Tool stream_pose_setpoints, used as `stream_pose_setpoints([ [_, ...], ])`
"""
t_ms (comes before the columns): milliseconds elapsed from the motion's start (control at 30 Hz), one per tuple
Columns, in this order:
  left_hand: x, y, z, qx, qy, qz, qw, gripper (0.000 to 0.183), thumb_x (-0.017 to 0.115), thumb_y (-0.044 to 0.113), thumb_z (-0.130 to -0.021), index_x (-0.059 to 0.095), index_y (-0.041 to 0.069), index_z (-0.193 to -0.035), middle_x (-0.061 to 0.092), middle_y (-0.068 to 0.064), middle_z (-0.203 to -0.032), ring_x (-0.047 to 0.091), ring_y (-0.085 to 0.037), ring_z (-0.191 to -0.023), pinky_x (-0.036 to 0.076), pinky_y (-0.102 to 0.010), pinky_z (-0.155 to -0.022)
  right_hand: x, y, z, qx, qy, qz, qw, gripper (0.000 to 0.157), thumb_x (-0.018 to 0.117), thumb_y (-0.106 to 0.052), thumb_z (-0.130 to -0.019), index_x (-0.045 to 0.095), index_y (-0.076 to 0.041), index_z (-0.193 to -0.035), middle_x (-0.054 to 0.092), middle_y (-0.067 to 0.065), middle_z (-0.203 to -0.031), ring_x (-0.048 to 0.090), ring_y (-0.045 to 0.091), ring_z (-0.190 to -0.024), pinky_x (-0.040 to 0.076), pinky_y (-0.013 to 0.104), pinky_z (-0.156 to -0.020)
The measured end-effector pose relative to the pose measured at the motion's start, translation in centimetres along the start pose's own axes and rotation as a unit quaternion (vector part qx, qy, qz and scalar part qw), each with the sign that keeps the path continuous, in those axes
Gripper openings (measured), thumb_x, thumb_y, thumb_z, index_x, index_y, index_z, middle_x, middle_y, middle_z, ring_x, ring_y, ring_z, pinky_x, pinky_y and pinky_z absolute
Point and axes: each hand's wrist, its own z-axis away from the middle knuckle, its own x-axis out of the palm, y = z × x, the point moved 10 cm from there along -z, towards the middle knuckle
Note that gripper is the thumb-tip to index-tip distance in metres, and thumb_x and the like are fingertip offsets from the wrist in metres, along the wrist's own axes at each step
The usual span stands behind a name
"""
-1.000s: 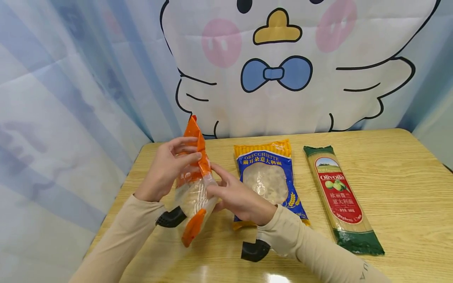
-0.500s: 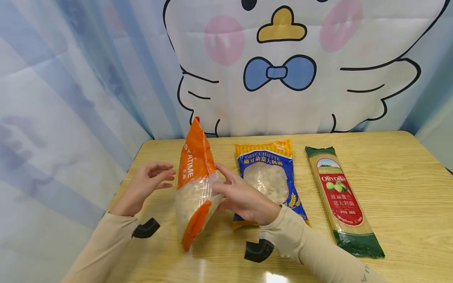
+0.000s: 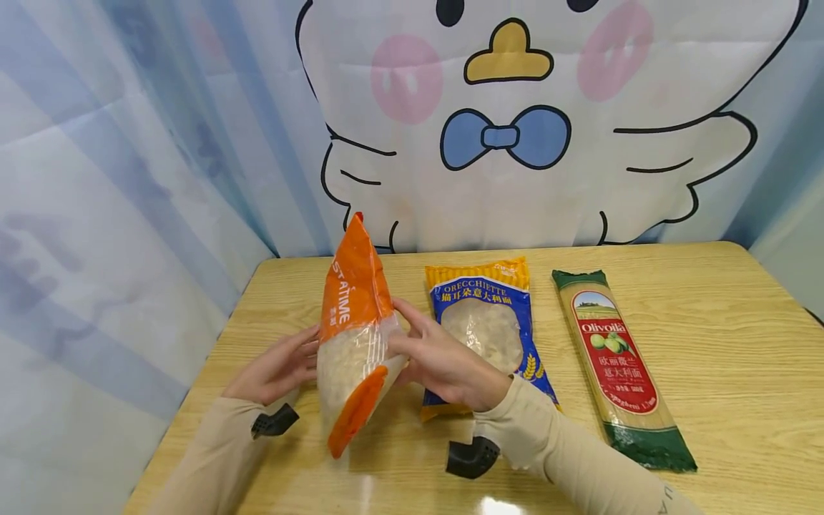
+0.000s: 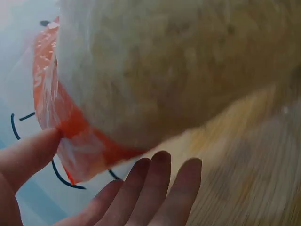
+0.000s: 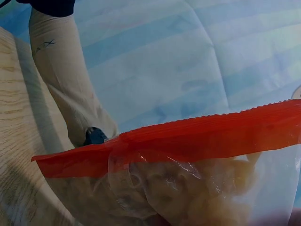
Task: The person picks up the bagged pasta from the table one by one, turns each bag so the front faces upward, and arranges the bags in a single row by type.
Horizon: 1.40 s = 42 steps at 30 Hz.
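A bag of pasta (image 3: 354, 343), orange at the top with a clear window and an orange end seal, is held tilted over the left half of the table. My right hand (image 3: 444, 357) grips its right side, thumb on the near face. At the bag's left edge is my left hand (image 3: 280, 368), its fingertips partly behind the bag. In the left wrist view the left thumb (image 4: 35, 153) meets the clear film, while the straight fingers (image 4: 160, 188) spread along the lower edge. The right wrist view shows the orange seal (image 5: 188, 134) and pale pasta pieces through the film.
Right of the held bag lies a blue and yellow bag of orecchiette (image 3: 486, 325), partly covered by the right hand. Farther right lies a green-ended pack of spaghetti (image 3: 621, 365). A printed curtain (image 3: 502, 193) hangs behind the wooden table (image 3: 740, 343).
The left hand let go of the bag's orange top, drew back left, then came in again lower at the bag's left edge. The bag turned its front more towards the camera; the right hand kept its grip.
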Motion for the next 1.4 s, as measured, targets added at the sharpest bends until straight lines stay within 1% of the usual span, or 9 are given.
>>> stream_pose_setpoints([
  [100,0.9,-0.3,-0.5,-0.003,-0.034,0.075,0.9966,0.034,0.032,0.032,-0.110,0.052,0.020,-0.135,0.059,-0.002,-0.128,0.061,-0.018,-0.113,0.054,-0.036,-0.095,-0.3,0.0,0.0,0.000,0.005,0.000,1.000,0.080,0.050,0.001,-0.090,0.019,-0.026,-0.159,0.046,0.020,-0.144,0.062,0.018,-0.093,0.056,0.035,-0.076],
  [200,1.4,-0.2,-0.8,0.003,-0.038,0.090,0.9952,0.034,0.031,0.031,-0.110,0.057,0.019,-0.128,0.060,-0.002,-0.122,0.063,-0.016,-0.107,0.056,-0.033,-0.090,-0.4,-0.1,0.1,-0.003,0.011,0.005,1.000,0.080,0.050,0.002,-0.089,0.021,-0.026,-0.158,0.051,0.019,-0.137,0.063,0.018,-0.091,0.056,0.035,-0.074],
  [333,0.8,0.6,-0.8,0.020,0.010,0.086,0.9961,0.028,0.035,0.029,-0.110,0.056,0.016,-0.124,0.063,0.000,-0.114,0.065,-0.013,-0.099,0.057,-0.027,-0.085,-0.7,-0.7,0.1,-0.025,0.031,0.004,0.999,0.079,0.055,0.004,-0.089,0.027,-0.028,-0.156,0.061,0.018,-0.121,0.066,0.019,-0.090,0.058,0.036,-0.075],
  [433,0.3,1.6,-0.4,0.029,0.051,0.103,0.9930,0.025,0.041,0.029,-0.108,0.052,0.013,-0.124,0.062,-0.001,-0.112,0.065,-0.012,-0.097,0.057,-0.025,-0.084,-1.2,-1.2,0.2,-0.045,0.058,0.004,0.997,0.075,0.059,0.003,-0.091,0.031,-0.029,-0.153,0.063,0.020,-0.119,0.067,0.021,-0.092,0.059,0.039,-0.078],
  [700,-0.1,4.2,1.5,0.038,0.108,0.116,0.9867,0.038,0.047,0.031,-0.106,0.035,0.014,-0.138,0.060,0.001,-0.115,0.063,-0.012,-0.099,0.056,-0.024,-0.085,-2.9,-0.4,0.3,-0.035,0.119,0.036,0.992,0.057,0.063,-0.009,-0.092,0.038,-0.004,-0.143,0.057,0.022,-0.129,0.065,0.020,-0.099,0.059,0.041,-0.082],
  [900,-0.3,5.9,2.7,0.074,0.129,0.122,0.9814,0.037,0.050,0.027,-0.105,0.037,0.023,-0.139,0.060,0.002,-0.118,0.063,-0.012,-0.099,0.057,-0.024,-0.083,-2.9,0.5,0.4,-0.028,0.102,0.075,0.992,0.066,0.070,-0.010,-0.088,0.036,-0.003,-0.144,0.050,0.023,-0.140,0.064,0.023,-0.105,0.058,0.040,-0.081],
  [1133,-0.5,7.2,3.5,0.106,0.169,0.064,0.9778,0.032,0.056,0.025,-0.103,0.047,0.021,-0.133,0.064,0.006,-0.111,0.061,-0.011,-0.089,0.052,-0.017,-0.061,-2.6,1.5,0.4,-0.034,0.091,0.135,0.986,0.082,0.080,-0.004,-0.079,0.036,-0.007,-0.148,0.043,0.023,-0.142,0.059,0.029,-0.118,0.054,0.033,-0.091],
  [1233,-0.1,7.6,3.6,0.115,0.160,0.079,0.9772,0.030,0.055,0.027,-0.103,0.049,0.019,-0.131,0.066,0.004,-0.108,0.062,-0.012,-0.086,0.053,-0.019,-0.059,-2.6,1.7,0.4,-0.041,0.092,0.137,0.985,0.080,0.076,0.003,-0.079,0.036,-0.003,-0.148,0.043,0.024,-0.140,0.061,0.027,-0.113,0.055,0.030,-0.087],
  [1400,0.5,8.2,3.5,0.117,0.060,0.174,0.9760,0.024,0.045,0.033,-0.106,0.054,0.017,-0.122,0.068,-0.002,-0.096,0.068,-0.017,-0.080,0.056,-0.026,-0.063,-2.7,1.8,0.4,-0.041,0.078,0.115,0.990,0.074,0.070,0.009,-0.081,0.037,0.000,-0.147,0.043,0.024,-0.139,0.063,0.021,-0.103,0.056,0.028,-0.082],
])
